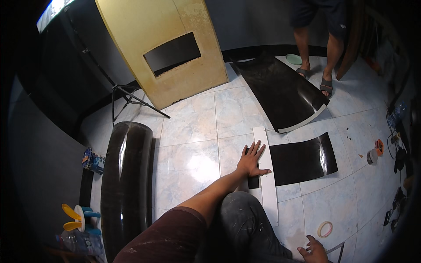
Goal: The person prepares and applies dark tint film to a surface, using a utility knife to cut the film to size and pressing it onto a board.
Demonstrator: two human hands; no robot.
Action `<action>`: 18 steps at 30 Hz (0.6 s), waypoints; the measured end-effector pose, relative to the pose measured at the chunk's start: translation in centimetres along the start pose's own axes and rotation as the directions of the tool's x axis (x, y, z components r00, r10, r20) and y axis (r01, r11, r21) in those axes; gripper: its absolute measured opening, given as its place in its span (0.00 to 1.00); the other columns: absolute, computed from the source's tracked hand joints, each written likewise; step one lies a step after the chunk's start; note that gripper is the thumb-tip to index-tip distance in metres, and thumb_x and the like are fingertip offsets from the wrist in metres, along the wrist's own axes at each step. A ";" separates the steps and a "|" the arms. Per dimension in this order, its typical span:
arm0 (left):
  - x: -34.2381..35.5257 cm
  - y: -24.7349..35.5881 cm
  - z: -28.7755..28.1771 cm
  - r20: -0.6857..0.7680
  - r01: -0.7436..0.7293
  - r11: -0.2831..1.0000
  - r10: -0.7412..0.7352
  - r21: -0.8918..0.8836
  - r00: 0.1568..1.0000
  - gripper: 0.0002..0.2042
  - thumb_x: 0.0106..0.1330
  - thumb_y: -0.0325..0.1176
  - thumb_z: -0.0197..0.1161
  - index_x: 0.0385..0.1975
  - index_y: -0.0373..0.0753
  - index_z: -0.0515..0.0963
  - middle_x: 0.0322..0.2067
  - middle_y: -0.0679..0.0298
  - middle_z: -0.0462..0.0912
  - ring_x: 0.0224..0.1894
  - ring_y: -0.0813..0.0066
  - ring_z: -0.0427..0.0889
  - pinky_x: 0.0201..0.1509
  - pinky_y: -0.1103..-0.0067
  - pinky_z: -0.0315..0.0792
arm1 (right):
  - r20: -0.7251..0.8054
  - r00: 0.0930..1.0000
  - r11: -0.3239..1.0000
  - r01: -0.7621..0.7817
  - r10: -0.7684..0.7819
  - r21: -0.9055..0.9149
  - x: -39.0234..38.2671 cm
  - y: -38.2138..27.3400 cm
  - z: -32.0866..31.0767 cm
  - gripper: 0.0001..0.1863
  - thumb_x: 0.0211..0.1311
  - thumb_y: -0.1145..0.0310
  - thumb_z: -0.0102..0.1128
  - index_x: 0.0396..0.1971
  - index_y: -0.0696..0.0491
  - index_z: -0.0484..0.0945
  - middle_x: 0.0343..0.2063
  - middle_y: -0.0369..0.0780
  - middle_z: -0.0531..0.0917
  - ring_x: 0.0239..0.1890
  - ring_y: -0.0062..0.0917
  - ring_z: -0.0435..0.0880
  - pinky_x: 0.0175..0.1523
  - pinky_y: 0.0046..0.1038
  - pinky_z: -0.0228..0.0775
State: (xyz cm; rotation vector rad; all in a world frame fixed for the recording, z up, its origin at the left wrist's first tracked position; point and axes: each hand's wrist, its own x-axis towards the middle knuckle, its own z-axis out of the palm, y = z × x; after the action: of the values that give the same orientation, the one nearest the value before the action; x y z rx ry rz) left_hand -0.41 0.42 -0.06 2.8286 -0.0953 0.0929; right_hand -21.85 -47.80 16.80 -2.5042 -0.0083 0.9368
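Note:
My left hand (253, 160) presses with spread fingers on a long white strip (267, 193) lying across a black rectangular sheet (300, 155) on the tiled floor. My right hand (313, 250) is low at the right, its bent fingers apart and nothing visible in them. Just beside it is a thin metal frame-like tool (337, 250), partly cut off by the view. A roll of tape (325, 229) lies above that hand. My bent knee (239, 215) is on the floor beside the strip.
A large black sheet (280, 92) lies near another person's legs (329, 61). A tall black roll (125, 184) lies left. Behind are a yellowish panel (171, 22) with a cutout and a tripod stand (120, 94). Small containers (372, 155), cables and bottles line the right; toys and a bottle sit lower left.

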 end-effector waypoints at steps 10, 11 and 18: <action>-0.1 0.0 -0.1 -0.012 -0.002 1.000 0.002 -0.007 1.000 0.66 0.53 0.83 0.63 0.87 0.46 0.50 0.87 0.49 0.43 0.87 0.46 0.44 0.87 0.44 0.39 | -0.012 1.000 1.000 0.028 -0.028 -0.011 0.2 0.4 0.2 0.39 0.70 0.53 0.74 0.77 0.47 0.70 0.55 0.57 0.86 0.48 0.45 0.90 0.53 0.40 0.83; -0.1 0.0 -0.1 -0.020 -0.006 1.000 0.005 -0.015 1.000 0.66 0.53 0.83 0.64 0.86 0.46 0.51 0.86 0.49 0.44 0.87 0.45 0.45 0.86 0.44 0.40 | -0.012 0.999 0.999 0.032 -0.032 -0.009 0.2 0.4 0.2 0.39 0.70 0.53 0.74 0.77 0.47 0.70 0.55 0.57 0.86 0.48 0.45 0.90 0.53 0.40 0.83; 0.0 0.2 -0.3 -0.005 0.006 1.000 -0.006 -0.008 1.000 0.66 0.52 0.83 0.63 0.86 0.46 0.51 0.87 0.50 0.43 0.88 0.47 0.44 0.87 0.45 0.39 | -0.019 0.999 0.999 0.046 -0.046 0.006 0.1 0.7 0.5 0.39 0.70 0.53 0.74 0.77 0.47 0.70 0.56 0.57 0.86 0.49 0.46 0.90 0.54 0.41 0.83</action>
State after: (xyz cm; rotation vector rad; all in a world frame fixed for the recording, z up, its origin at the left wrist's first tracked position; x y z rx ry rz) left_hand -0.48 0.31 0.25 2.8202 -0.0861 0.0988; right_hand -22.18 -48.25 16.10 -2.4959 -0.0568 0.8935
